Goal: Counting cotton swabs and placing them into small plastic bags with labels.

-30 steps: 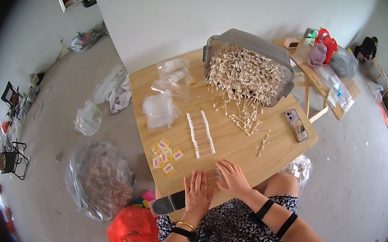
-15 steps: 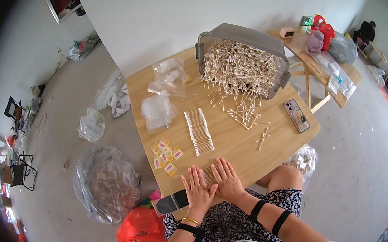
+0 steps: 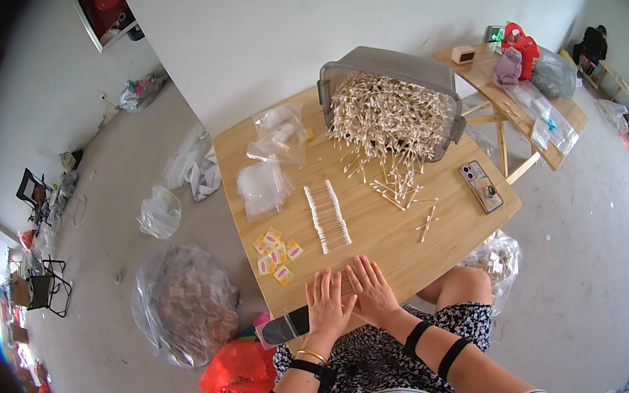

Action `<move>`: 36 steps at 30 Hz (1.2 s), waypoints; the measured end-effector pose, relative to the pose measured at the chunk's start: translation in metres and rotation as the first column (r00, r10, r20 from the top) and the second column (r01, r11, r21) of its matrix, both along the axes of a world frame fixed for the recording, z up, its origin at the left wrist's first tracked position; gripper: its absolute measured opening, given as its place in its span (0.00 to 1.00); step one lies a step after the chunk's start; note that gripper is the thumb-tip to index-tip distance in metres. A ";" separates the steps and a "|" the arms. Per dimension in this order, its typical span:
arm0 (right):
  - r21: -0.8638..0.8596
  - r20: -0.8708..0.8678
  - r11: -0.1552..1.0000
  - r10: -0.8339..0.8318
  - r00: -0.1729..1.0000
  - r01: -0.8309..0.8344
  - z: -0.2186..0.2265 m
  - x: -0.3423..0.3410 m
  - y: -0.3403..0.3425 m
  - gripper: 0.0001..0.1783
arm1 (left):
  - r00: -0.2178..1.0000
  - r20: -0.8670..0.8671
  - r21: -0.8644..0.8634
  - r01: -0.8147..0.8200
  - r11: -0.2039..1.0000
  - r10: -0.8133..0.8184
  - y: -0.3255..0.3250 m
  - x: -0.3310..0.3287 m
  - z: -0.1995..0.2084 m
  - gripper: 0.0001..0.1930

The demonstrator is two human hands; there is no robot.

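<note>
Both my hands lie on the near edge of the wooden table (image 3: 402,252), about a short row of cotton swabs (image 3: 348,283) whose thin sticks show between them. My left hand (image 3: 329,307) presses on the row's left end with its fingers stretched out. Over the right end lies my right hand (image 3: 373,296), fingers straight and flat, the thumbs close together. Hands cover the swab tips. Just beyond, a longer row of cotton swabs (image 3: 328,217) lies neatly side by side. A dark flat strip (image 3: 286,326) rests beside my left wrist.
A grey bin (image 3: 392,63) tipped on its side spills loose cotton swabs (image 3: 390,114). Clear plastic bags (image 3: 265,189) and small yellow-white labels (image 3: 278,255) lie at the left, a phone (image 3: 481,186) at the right. A red bag (image 3: 239,384) and a large filled bag (image 3: 187,304) stand on the floor.
The whole view has shifted slightly, moving the table a little right in the picture. My left fingers look a bit more bent; both hands stay on the short row.
</note>
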State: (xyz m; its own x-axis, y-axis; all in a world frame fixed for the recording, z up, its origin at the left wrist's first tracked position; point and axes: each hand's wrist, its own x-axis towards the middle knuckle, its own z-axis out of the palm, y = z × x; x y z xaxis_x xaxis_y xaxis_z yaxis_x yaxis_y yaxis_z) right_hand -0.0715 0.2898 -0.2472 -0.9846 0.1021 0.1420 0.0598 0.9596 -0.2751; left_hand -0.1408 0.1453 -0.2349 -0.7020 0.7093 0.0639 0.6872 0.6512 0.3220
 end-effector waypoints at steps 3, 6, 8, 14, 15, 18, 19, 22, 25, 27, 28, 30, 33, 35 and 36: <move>0.029 0.004 1.000 -0.001 1.000 0.001 0.000 -0.001 0.000 0.45 | 1.000 -0.005 0.014 -0.003 1.000 0.003 0.002 -0.006 0.000 0.34; 0.037 0.009 0.999 -0.003 1.000 0.002 0.001 0.000 -0.001 0.46 | 0.999 -0.033 -0.014 -0.003 1.000 0.003 0.010 -0.020 0.000 0.35; 0.009 0.006 1.000 -0.001 1.000 0.001 0.003 -0.001 -0.003 0.46 | 0.998 -0.066 -0.035 -0.010 0.999 0.008 0.013 -0.028 0.000 0.35; 0.040 0.079 0.999 -0.001 0.997 -0.002 0.003 0.002 0.003 0.47 | 0.993 -0.060 -0.042 0.098 0.994 -0.101 0.020 -0.028 0.009 0.37; 0.005 0.050 1.000 0.004 0.999 -0.005 0.003 0.001 0.002 0.48 | 0.992 -0.052 -0.052 0.115 0.992 -0.118 0.018 -0.025 0.006 0.37; -0.002 0.037 1.000 0.005 0.999 -0.005 0.003 -0.001 -0.002 0.48 | 0.994 -0.049 -0.034 0.099 0.994 -0.101 0.017 -0.026 0.002 0.36; 0.028 0.053 1.000 0.002 0.999 -0.003 0.003 -0.001 -0.002 0.48 | 0.996 -0.054 -0.004 0.066 0.998 -0.066 0.019 -0.026 0.002 0.36; 0.067 0.048 0.998 -0.013 0.999 0.010 0.002 -0.001 0.000 0.49 | 0.999 0.030 0.081 0.009 0.997 -0.012 0.023 -0.025 0.009 0.37; -0.049 0.074 0.999 -0.015 0.997 0.018 0.008 0.006 0.007 0.50 | 0.998 0.056 0.105 -0.043 0.993 0.038 0.008 -0.014 0.006 0.38; -0.085 0.038 0.996 -0.023 0.999 0.026 0.007 0.008 0.012 0.51 | 0.997 0.031 0.033 -0.076 0.997 0.075 -0.004 -0.008 -0.002 0.40; -0.118 0.003 0.992 -0.034 0.999 0.034 0.006 0.009 0.013 0.51 | 0.994 0.003 -0.037 -0.109 0.993 0.110 -0.007 -0.006 -0.005 0.41; -0.105 0.003 0.994 -0.015 1.000 0.016 0.004 0.007 0.013 0.50 | 0.995 -0.015 -0.078 -0.098 0.992 0.098 -0.006 -0.003 -0.011 0.43; -0.013 0.033 1.000 -0.005 0.999 0.005 0.001 0.004 0.009 0.48 | 0.997 -0.016 -0.096 -0.077 0.992 0.075 0.005 0.001 -0.016 0.47; 0.063 0.062 0.998 -0.011 0.998 0.007 0.002 0.004 0.004 0.47 | 0.998 -0.007 -0.079 -0.070 0.994 0.069 0.005 0.003 -0.017 0.49; 0.039 0.050 0.999 -0.006 0.999 0.004 0.002 0.004 0.005 0.45 | 0.997 -0.007 -0.078 -0.071 0.994 0.071 0.006 0.003 -0.017 0.49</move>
State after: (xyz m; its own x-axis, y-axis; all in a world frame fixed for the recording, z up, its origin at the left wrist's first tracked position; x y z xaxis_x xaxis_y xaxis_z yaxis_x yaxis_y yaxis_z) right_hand -0.0680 0.2946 -0.2454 -0.9900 0.1028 0.0965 0.0777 0.9690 -0.2344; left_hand -0.1379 0.1510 -0.2517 -0.7505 0.6607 0.0132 0.6397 0.7213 0.2654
